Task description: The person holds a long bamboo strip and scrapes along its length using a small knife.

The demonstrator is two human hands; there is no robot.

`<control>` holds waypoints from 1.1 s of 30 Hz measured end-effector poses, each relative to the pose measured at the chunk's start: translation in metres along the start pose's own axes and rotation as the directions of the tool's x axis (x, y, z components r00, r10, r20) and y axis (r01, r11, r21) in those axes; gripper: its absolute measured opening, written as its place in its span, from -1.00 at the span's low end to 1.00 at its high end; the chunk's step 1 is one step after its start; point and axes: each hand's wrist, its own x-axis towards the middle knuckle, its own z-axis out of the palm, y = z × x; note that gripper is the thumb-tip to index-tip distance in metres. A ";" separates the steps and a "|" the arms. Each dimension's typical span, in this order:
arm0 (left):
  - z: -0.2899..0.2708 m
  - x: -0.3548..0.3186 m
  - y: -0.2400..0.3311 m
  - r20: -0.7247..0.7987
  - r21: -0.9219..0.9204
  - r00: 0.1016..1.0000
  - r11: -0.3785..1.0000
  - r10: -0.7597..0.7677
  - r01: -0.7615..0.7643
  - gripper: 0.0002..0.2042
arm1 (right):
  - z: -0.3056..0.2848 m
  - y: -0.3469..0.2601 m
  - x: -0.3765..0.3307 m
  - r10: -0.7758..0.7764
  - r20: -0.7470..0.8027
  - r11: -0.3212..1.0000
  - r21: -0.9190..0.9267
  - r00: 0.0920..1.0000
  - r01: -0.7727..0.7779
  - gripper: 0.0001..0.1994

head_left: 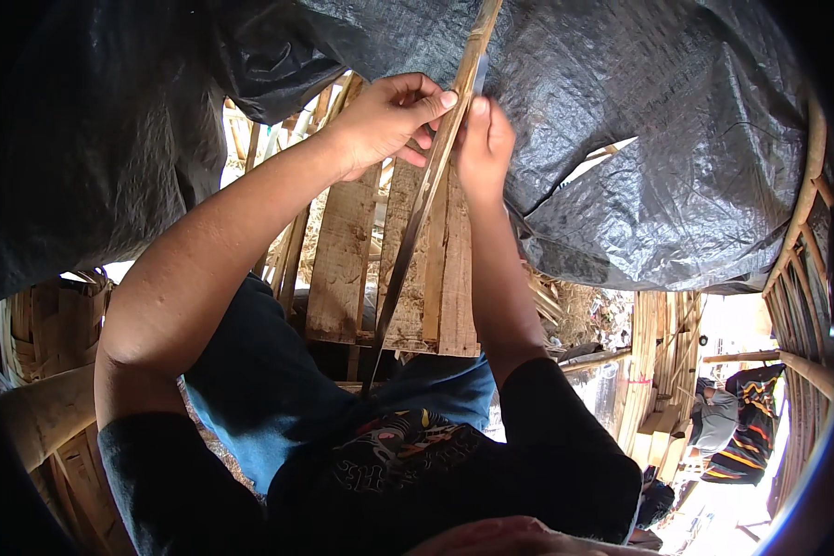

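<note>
A long, narrow bamboo strip [438, 167] slants from the top of the view down to my lap, its lower end darker and in shadow. My left hand [385, 122] pinches it from the left, thumb pressed on its face and the other fingers curled behind. Close against its right side is my right hand [485, 153], closed, with the thumb pointing up. Just above that thumb a flat grey blade [480, 74], which looks like a knife's, shows along the strip's edge. The knife's handle is hidden.
Rough wooden planks [338, 264] form a slatted surface under my hands. Black plastic sheeting [658, 204] hangs ahead, with a tear on the right. Bamboo poles [811, 195] stand at the far right, near a dark garment with orange stripes [751, 422]. A thick bamboo pole [51, 412] lies beside my left elbow.
</note>
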 end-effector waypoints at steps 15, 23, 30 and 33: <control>-0.001 0.000 -0.002 -0.002 -0.027 1.000 0.999 -0.026 0.026 -0.67 | 0.003 -0.004 0.004 -0.188 -0.021 0.958 -0.225 0.982 0.179 -0.69; -0.001 0.003 -0.004 -0.012 -0.037 1.000 0.999 -0.012 0.012 -0.71 | 0.003 -0.002 0.003 -0.013 -0.037 0.999 -0.046 0.999 0.011 -0.69; -0.003 0.002 -0.003 -0.024 -0.016 0.999 1.000 -0.026 0.025 -0.72 | 0.009 -0.006 0.002 -0.144 -0.035 0.982 -0.130 0.989 0.139 -0.72; -0.003 0.002 -0.002 0.001 -0.040 1.000 0.999 -0.015 0.015 -0.72 | 0.004 0.002 -0.036 -0.059 -0.054 0.994 -0.090 0.997 0.054 -0.74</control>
